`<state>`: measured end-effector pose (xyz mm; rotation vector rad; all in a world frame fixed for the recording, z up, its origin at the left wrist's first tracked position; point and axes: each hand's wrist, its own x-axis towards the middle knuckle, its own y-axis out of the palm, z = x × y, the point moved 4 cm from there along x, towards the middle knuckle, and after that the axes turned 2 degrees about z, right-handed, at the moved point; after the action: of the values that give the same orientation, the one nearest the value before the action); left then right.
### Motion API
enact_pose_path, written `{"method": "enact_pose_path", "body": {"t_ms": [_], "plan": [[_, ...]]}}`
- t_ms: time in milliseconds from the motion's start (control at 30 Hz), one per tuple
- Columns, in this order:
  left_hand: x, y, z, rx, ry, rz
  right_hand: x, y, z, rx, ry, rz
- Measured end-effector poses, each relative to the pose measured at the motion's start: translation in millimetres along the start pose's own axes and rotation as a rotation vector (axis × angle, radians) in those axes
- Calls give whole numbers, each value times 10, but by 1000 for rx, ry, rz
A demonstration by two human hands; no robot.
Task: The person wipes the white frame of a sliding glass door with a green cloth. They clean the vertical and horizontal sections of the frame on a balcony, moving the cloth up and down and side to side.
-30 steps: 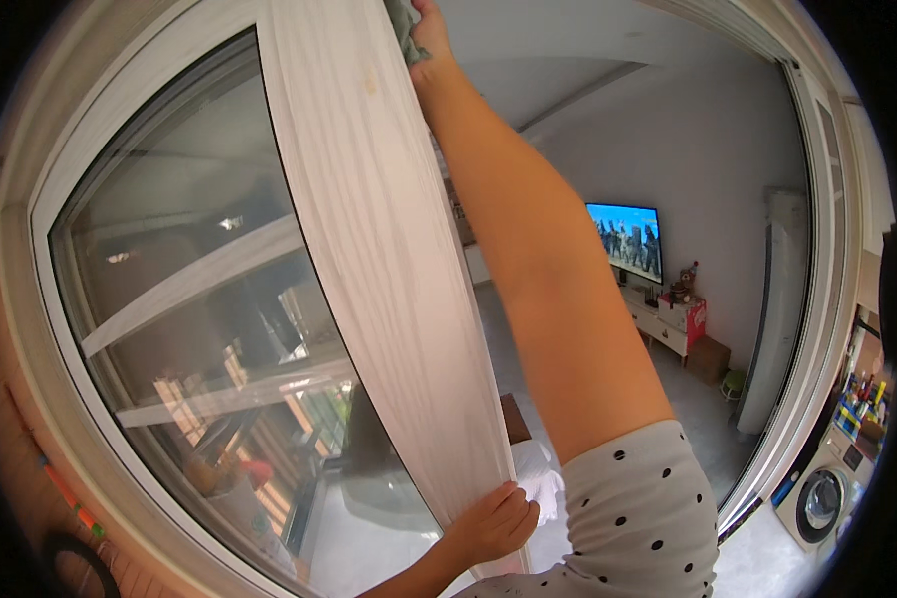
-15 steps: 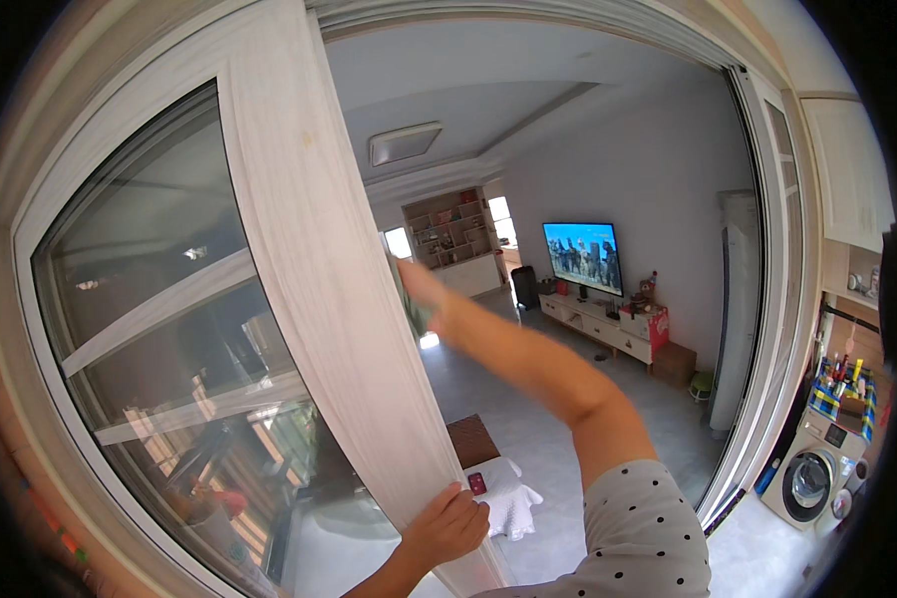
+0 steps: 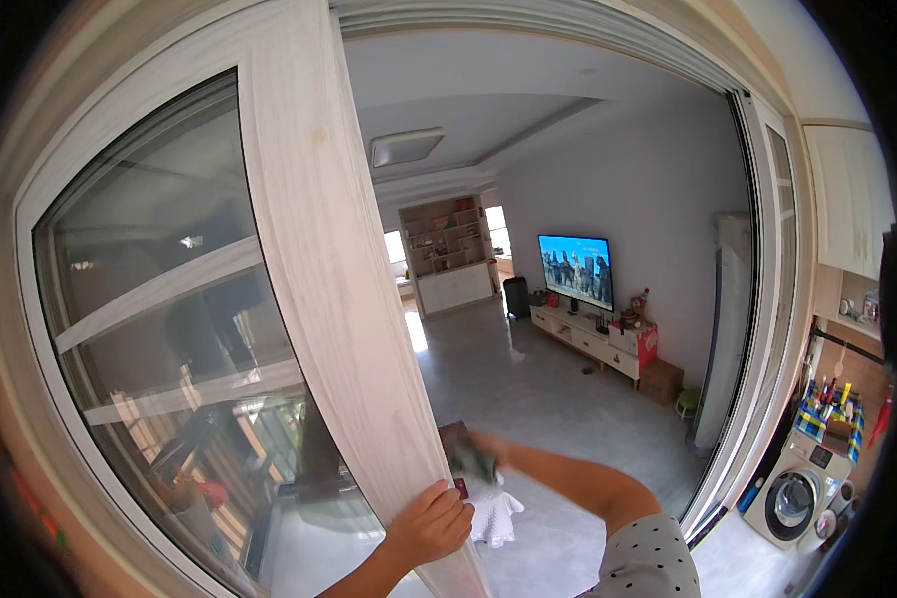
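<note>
A sliding door (image 3: 304,189) with a pale wood-grain frame and a glass pane fills the left side. Low on its upright, my left hand (image 3: 427,528) has its fingers curled on the frame near the edge. Just above and to the right, my right hand (image 3: 496,452) is blurred by motion and holds a dark grey-green cloth (image 3: 471,458) beside the door's edge. The cloth's far side is partly lost in blur, so I cannot tell whether it touches the edge. My right arm, in a dotted sleeve, reaches in from the lower right.
Past the doorway lie a grey floor, a television (image 3: 576,271) on a low white cabinet (image 3: 583,337), and a shelf unit (image 3: 448,249). A white-covered table (image 3: 493,513) stands behind my hands. At right are the other door frame (image 3: 762,399) and a washing machine (image 3: 795,498).
My right hand has swept down along the door's edge with the cloth, from about mid-height to just above my left hand. My left hand keeps its hold on the frame.
</note>
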<state>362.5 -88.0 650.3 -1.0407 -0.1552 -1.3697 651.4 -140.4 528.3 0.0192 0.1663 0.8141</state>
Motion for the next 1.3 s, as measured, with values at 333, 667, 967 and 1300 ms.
{"method": "enact_pose_path", "body": {"t_ms": [333,667,967,1300], "plan": [[-26,-44,27,3,-61,36,-1946,559,4637,-723,-1624,-1309],[-105,16,32,-15,-52,71,-1965,1588,5924,-1147,-2024,-1505],[-146,-9,18,2,-101,172,-1789,1766,6041,-1406,-1825,-1591],[-144,-3,34,-14,-112,82,-1944,1342,6131,-1160,-1495,-1801]]}}
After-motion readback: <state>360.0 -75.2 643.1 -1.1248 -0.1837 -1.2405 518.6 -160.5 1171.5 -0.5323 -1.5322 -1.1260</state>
